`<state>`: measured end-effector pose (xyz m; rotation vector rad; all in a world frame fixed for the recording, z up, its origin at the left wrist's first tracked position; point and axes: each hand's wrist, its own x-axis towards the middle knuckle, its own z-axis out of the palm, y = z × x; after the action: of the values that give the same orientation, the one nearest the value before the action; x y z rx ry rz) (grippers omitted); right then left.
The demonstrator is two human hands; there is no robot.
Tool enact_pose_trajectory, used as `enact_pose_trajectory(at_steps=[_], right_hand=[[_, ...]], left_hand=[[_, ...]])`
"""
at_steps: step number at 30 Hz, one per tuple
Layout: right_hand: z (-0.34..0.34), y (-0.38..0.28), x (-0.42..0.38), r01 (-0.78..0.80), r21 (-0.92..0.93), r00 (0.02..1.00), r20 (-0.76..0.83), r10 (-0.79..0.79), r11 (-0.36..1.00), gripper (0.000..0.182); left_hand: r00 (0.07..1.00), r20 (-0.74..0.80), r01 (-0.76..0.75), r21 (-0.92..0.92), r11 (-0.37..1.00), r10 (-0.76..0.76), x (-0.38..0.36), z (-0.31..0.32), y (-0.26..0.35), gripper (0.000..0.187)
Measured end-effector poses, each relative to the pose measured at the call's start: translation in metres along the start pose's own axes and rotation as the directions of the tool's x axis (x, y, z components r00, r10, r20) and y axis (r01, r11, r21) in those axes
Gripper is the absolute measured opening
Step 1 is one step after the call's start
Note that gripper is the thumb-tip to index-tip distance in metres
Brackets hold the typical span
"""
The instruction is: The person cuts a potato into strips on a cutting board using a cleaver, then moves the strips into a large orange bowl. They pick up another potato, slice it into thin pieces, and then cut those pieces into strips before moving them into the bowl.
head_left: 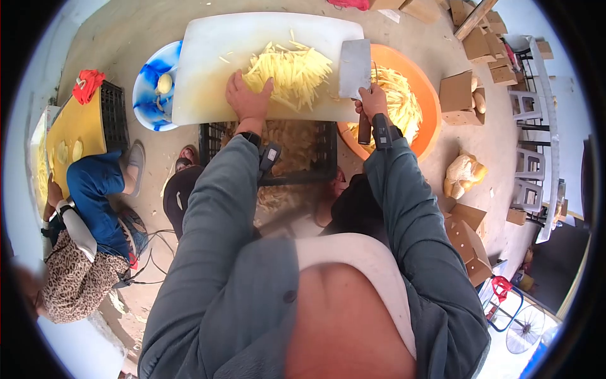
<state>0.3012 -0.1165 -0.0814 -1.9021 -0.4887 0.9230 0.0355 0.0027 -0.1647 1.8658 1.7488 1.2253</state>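
A heap of yellow potato strips (297,69) lies on the white cutting board (208,44) in front of me. My left hand (248,98) rests at the heap's near left edge, fingers and thumb apart, touching the strips. My right hand (372,101) is closed on a cleaver (355,66), whose broad blade is over the board's right end, beside the heap. To the right, partly beneath the blade and board, an orange basin (430,101) holds many more strips. At the left end stands a blue and white basin (144,95) with a peeled potato (165,83) inside.
Below the board is a black crate (303,175) with peelings in and around it. On the left, a co-worker (95,189) sits at a yellow board (76,123). Cardboard boxes (457,95), a filled bag (465,175) and grey stools (529,164) stand to the right.
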Motion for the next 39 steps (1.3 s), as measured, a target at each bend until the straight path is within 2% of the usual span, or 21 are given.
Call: enact_pose_trajectory(at_steps=[1,2,6,8,10,12,14,18,21,23,28,30,36,39], right_hand=[[0.004,0.002,0.005,-0.035,0.088,0.999,0.04,0.031,0.996,0.016],[0.009,0.003,0.009,-0.045,0.095,0.998,0.043,0.041,0.994,0.016],[0.036,0.012,0.016,-0.011,0.068,0.989,0.148,0.001,0.998,0.018],[0.049,0.017,0.016,0.055,0.055,0.963,0.26,-0.067,0.997,0.023],[0.061,0.017,0.012,0.065,0.035,0.963,0.258,-0.072,0.997,0.023],[0.069,0.018,0.009,0.092,0.042,0.937,0.334,-0.1,0.995,0.021],[0.076,0.019,0.007,0.096,0.018,0.934,0.345,-0.096,0.995,0.021],[0.09,0.017,-0.002,0.178,-0.057,0.926,0.348,-0.147,0.982,0.022],[0.099,0.012,-0.013,0.23,-0.115,0.918,0.356,-0.176,0.966,0.022],[0.106,0.01,-0.016,0.229,-0.112,0.917,0.358,-0.176,0.967,0.02],[0.114,0.006,-0.023,0.179,-0.09,0.923,0.36,-0.136,0.98,0.018],[0.118,0.01,-0.025,0.119,0.015,0.924,0.365,-0.116,0.993,0.019],[0.119,0.007,-0.027,0.139,-0.011,0.914,0.386,-0.124,0.99,0.022],[0.12,0.001,-0.031,0.137,0.006,0.912,0.39,-0.129,0.991,0.021]], left_hand=[[1.0,0.003,-0.02,0.016,1.0,0.02,0.001,0.002,0.001,0.085],[0.999,0.006,-0.041,0.032,0.999,0.041,0.003,0.004,0.002,0.087],[0.997,0.025,-0.073,-0.008,0.997,0.074,0.011,0.008,0.005,0.088],[0.998,0.008,-0.06,-0.055,0.997,0.061,0.011,0.013,0.009,0.087],[0.998,0.003,-0.07,-0.031,0.997,0.07,0.012,0.014,0.012,0.086],[0.997,-0.003,-0.078,-0.006,0.997,0.078,0.013,0.015,0.015,0.086],[0.985,-0.059,-0.161,0.0,0.987,0.161,0.015,0.016,0.017,0.082],[0.979,-0.086,-0.18,0.036,0.983,0.182,0.016,0.015,0.026,0.08],[0.986,-0.057,-0.158,-0.01,0.987,0.157,0.015,0.018,0.029,0.078],[0.989,-0.066,-0.138,-0.113,0.984,0.131,0.016,0.023,0.029,0.081],[0.992,-0.056,-0.116,-0.107,0.987,0.11,0.017,0.022,0.032,0.075],[0.995,-0.046,-0.098,-0.116,0.988,0.093,0.019,0.022,0.032,0.073],[0.998,-0.004,-0.067,-0.187,0.98,0.067,0.022,0.024,0.028,0.072],[0.998,-0.011,-0.06,-0.283,0.957,0.059,0.025,0.024,0.03,0.068]])
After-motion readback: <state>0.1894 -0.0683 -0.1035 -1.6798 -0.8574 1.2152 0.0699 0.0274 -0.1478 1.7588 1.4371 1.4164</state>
